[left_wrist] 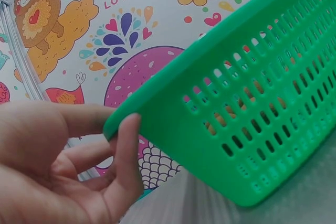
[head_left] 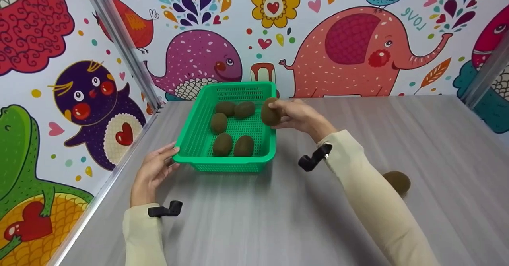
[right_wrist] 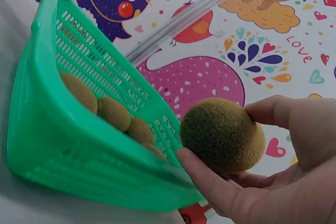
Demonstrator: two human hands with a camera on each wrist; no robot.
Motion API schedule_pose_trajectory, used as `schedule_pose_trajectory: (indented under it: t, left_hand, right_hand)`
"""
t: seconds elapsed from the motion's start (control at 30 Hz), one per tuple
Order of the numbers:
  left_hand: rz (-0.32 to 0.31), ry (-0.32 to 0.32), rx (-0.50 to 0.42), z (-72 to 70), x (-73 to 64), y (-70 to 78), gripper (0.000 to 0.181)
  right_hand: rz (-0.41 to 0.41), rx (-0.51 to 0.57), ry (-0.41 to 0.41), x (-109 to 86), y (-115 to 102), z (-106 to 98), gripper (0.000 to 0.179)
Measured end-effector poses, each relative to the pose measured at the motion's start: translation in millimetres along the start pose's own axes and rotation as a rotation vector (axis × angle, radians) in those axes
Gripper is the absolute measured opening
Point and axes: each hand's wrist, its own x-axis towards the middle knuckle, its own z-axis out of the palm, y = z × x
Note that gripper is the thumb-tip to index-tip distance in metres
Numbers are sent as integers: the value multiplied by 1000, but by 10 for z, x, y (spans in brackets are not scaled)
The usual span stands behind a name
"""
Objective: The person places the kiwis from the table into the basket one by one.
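Note:
A green plastic basket point(head_left: 228, 165) stands on the table with several brown kiwis point(head_left: 222, 144) lying on its mesh floor. My left hand point(head_left: 154, 171) pinches the basket's near left corner, thumb and fingers on either side of the rim point(left_wrist: 152, 90). Over the basket's right rim, my right hand point(head_left: 298, 115) holds a fuzzy kiwi point(right_wrist: 223, 136) between thumb and fingers. In the right wrist view this kiwi appears beside the basket's rim, apart from the other kiwis. Another kiwi point(head_left: 397, 182) lies on the table to the right, partly hidden behind my right forearm.
The grey wood-grain table point(head_left: 254, 226) runs back to a wall printed with cartoon animals point(head_left: 350, 59). A second printed panel point(head_left: 79, 111) rises along the left side, with a metal corner post point(head_left: 123, 43) between the two. Black camera mounts point(head_left: 315, 157) sit on both wrists.

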Motion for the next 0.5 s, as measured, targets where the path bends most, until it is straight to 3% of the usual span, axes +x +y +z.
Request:
schedule_pose_trajectory:
  t: [0.23,0.5]
  left_hand:
    - [1,2,-4,-2,3,0,62]
    - [-9,2,-6,-13,-5,-14,62]
  right_hand:
    - [27,66,-17,89,-49,240,67]
    - [90,19,31,257,-7,536,86]
